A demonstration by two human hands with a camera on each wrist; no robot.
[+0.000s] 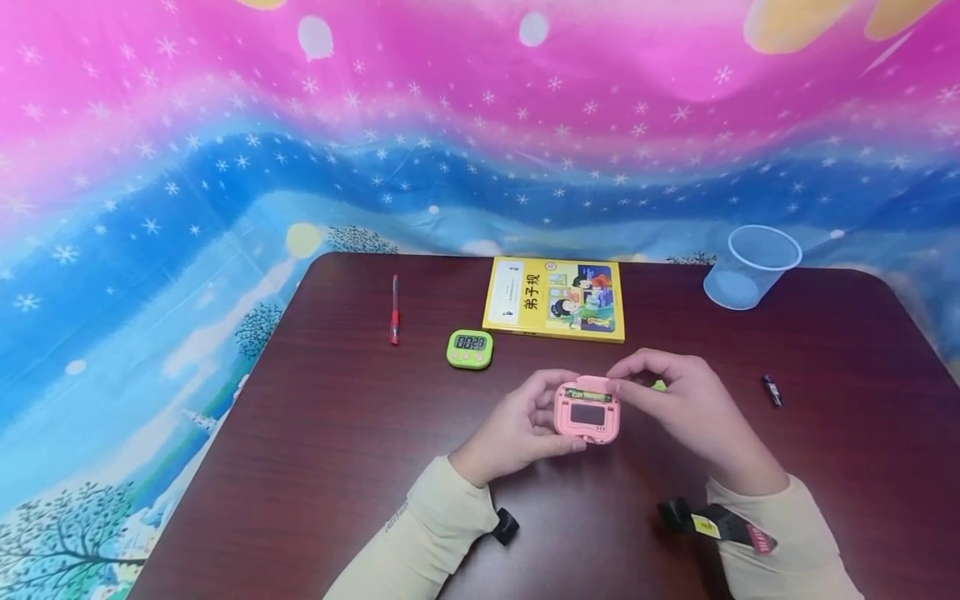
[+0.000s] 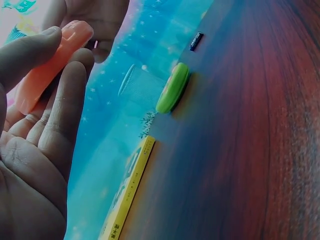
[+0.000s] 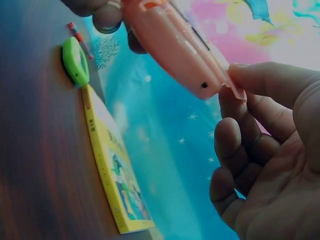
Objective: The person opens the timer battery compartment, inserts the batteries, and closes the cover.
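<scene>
A small pink timer (image 1: 577,429) is held up over the table with its back toward the head camera. My left hand (image 1: 517,425) grips it by its left side, thumb along the lower edge. A green-and-gold battery (image 1: 588,395) lies in the slot near the timer's top. At that upper edge, my right hand (image 1: 682,400) pinches a thin pink battery cover (image 3: 237,89) between thumb and forefinger; the cover stands at an angle to the body in the right wrist view. The left wrist view shows the timer (image 2: 45,72) edge-on.
A green timer (image 1: 470,354) with a lit display stands left of a yellow book (image 1: 555,300). Another green timer (image 2: 172,90) is mostly hidden behind my right hand in the head view. Further off are a red pen (image 1: 394,312), a clear cup (image 1: 738,283) and a dark battery (image 1: 772,391).
</scene>
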